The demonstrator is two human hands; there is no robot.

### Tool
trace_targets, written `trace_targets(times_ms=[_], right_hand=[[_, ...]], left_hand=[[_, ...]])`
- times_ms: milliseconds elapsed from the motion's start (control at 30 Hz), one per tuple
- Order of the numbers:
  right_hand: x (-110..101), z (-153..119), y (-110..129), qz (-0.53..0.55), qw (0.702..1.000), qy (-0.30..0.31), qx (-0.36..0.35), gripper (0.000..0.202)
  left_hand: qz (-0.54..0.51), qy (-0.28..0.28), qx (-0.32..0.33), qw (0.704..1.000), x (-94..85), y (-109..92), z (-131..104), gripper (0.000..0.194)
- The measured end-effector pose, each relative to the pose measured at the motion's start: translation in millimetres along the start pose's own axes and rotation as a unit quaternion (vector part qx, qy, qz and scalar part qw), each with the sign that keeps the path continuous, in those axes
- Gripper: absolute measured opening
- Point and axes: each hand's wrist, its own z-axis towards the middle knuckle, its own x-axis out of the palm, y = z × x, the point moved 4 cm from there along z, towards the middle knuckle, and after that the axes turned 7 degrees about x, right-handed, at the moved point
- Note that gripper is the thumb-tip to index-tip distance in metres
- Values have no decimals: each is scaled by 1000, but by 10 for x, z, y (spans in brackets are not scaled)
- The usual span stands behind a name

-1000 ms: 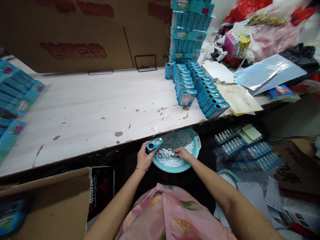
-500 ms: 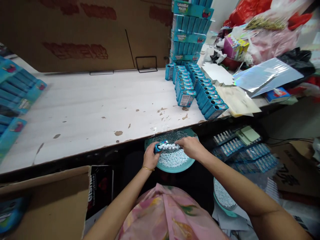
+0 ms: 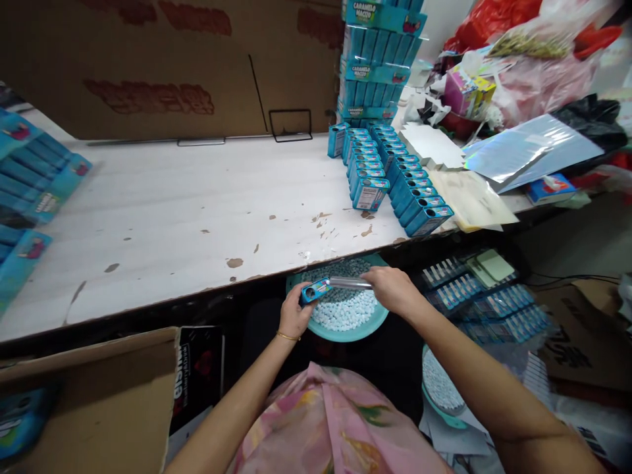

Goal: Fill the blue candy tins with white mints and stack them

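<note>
My left hand [image 3: 295, 311] is wrapped round a small blue candy box [image 3: 316, 290], tilted, with a dark round hole in its top. My right hand [image 3: 392, 288] grips the end of a narrow clear scoop [image 3: 348, 282]. The scoop's far tip meets the box's right end, and no candies show along it. Both hands are over a turquoise basin [image 3: 345, 337] at the table edge. White candies [image 3: 345, 312] lie in that basin.
Rows of blue candy boxes [image 3: 370, 191] stand on the white table [image 3: 172, 204], below stacked display trays [image 3: 378, 66]. A cardboard box [image 3: 108, 408] is at lower left. Filled trays [image 3: 498, 303] and a second basin [image 3: 457, 421] are at right. Bags [image 3: 543, 79] crowd the back right.
White candies that lay along the scoop are gone from it. The box has tilted so its top faces me more, and my right hand has shifted slightly right.
</note>
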Motion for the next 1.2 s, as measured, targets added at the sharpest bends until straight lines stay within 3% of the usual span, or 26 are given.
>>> trace_targets(times_ms=[133,267,367,467,633,767,867,967,1100,1200], right_hand=[[771,251,-279,68,991,58,104,37],[1415,441,33,124,984,85,97,36],[1624,507,282,169,979,96,57,37],[1665,529,283,222,968,109,32,38],[1442,384,-26,310,945,106,22,34],[901,163,-167,369,927,58,-13,29],[416,36,-97,303,952,20,-47,29],[63,-18,95,171,984,3,-47,33],[-141,-40,386,2,999,5,-42,31],[-198,-69,521,-47,997,-5,-56,28]], left_hand=[[-22,-17,-15,1000,-75,60,-26,33],[-20,-34,-28,999,-114,67,-21,35],[-21,-42,-34,998,-129,45,-7,35],[-17,-49,-38,998,-145,40,3,34],[-14,-65,-35,997,-174,69,7,34],[1,-57,-35,998,-146,69,9,35],[25,-32,-34,999,-80,45,17,34],[44,-10,-21,999,-4,2,25,34],[57,5,4,998,60,-49,21,36],[60,13,15,998,72,-64,14,36]])
